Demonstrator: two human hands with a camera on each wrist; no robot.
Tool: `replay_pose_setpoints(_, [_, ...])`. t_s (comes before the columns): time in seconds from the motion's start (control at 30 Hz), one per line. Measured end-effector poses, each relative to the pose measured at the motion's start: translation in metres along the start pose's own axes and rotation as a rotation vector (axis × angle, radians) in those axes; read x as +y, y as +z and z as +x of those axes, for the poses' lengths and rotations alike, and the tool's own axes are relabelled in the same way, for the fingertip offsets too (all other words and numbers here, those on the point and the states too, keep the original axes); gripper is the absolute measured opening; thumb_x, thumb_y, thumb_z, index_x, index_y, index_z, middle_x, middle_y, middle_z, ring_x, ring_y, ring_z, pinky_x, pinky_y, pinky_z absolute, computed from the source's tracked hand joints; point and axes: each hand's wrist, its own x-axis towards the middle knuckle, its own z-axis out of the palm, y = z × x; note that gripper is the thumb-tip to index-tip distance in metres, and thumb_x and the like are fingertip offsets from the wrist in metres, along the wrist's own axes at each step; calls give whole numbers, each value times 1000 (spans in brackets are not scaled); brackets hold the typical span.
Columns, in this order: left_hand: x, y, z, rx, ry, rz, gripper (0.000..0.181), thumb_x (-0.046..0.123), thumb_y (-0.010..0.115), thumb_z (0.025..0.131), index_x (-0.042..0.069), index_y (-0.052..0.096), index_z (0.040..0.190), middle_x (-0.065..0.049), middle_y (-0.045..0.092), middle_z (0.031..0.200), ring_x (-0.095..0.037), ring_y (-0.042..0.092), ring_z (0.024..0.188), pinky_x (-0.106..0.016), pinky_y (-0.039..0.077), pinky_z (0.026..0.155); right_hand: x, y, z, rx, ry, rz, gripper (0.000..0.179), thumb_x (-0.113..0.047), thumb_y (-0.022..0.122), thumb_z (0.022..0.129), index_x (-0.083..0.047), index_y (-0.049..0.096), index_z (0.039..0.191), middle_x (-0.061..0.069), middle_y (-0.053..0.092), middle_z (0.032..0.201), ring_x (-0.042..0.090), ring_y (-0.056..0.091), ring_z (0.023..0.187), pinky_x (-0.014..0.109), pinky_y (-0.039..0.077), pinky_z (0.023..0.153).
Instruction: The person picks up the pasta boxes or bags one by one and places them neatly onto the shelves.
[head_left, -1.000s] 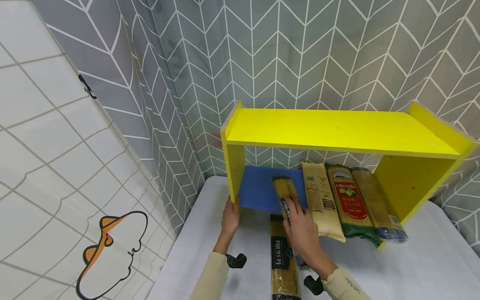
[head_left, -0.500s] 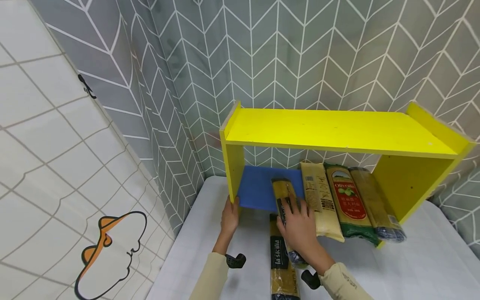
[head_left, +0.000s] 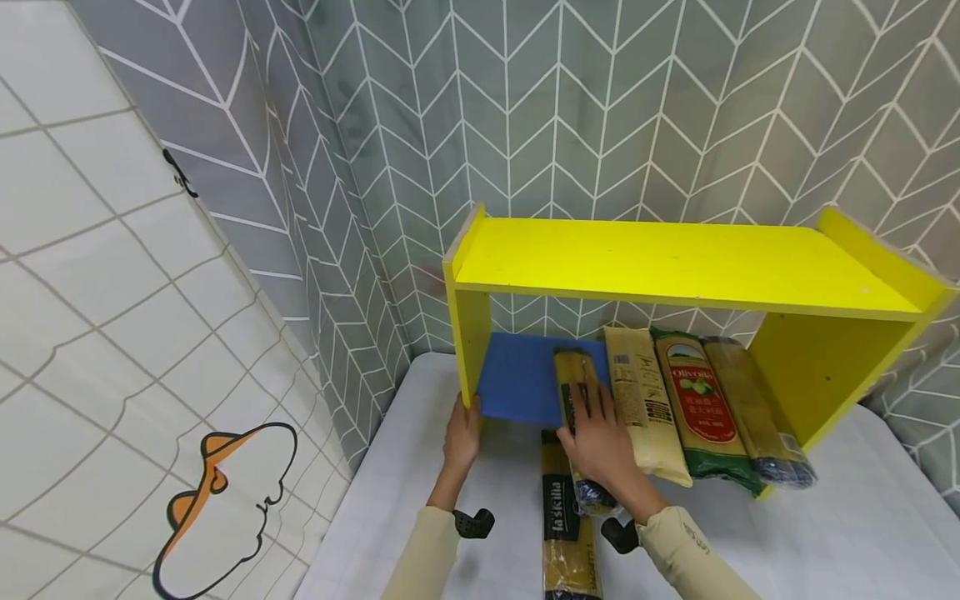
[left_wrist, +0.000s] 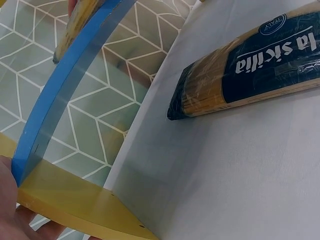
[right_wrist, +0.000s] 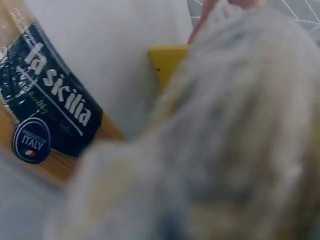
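My left hand [head_left: 461,437] grips the lower left side panel of the yellow shelf unit [head_left: 675,258]; in the left wrist view its fingers curl round the panel beside the blue shelf board [left_wrist: 65,70]. With spread, fairly straight fingers, my right hand [head_left: 603,446] rests on a pack of spaghetti [head_left: 573,367]. That pack lies partly on the blue board, its near end sticking out past the front edge. Its blurred wrapper [right_wrist: 225,140] fills much of the right wrist view. A second spaghetti pack [head_left: 570,558], labelled "la sicilia", lies on the table below.
Right of the hand-held pack, a cream pasta pack [head_left: 641,400], a red-labelled pack with green ends [head_left: 701,392] and another spaghetti pack [head_left: 753,408] lie side by side. The right side panel [head_left: 840,358] bounds them. A patterned curtain [head_left: 562,125] hangs behind.
The pack under my right hand has shifted slightly right, toward the cream pack, and lies straighter. My right fingers have gone from holding it to lying flatter on top. My left hand stays put.
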Motion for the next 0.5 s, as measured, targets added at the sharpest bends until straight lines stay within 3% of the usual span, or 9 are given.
replay_pose_setpoints(0.27, [-1,3,1,2,6,10,44,36,39,111,6,49,142,-8,51,87,-19,45,75,-34,35,66,2,0,-2,69,-54,58,55,-14,60,100,6,45,148,31,38,156,54,39,142,69,37,109])
replay_pose_setpoints(0.5, [0,3,1,17,6,23,45,36,39,111,6,49,143,-12,58,94,-21,51,80,-36,39,69,3,2,-2,96,-41,94,51,-19,64,99,8,50,139,30,40,156,52,39,144,69,37,110])
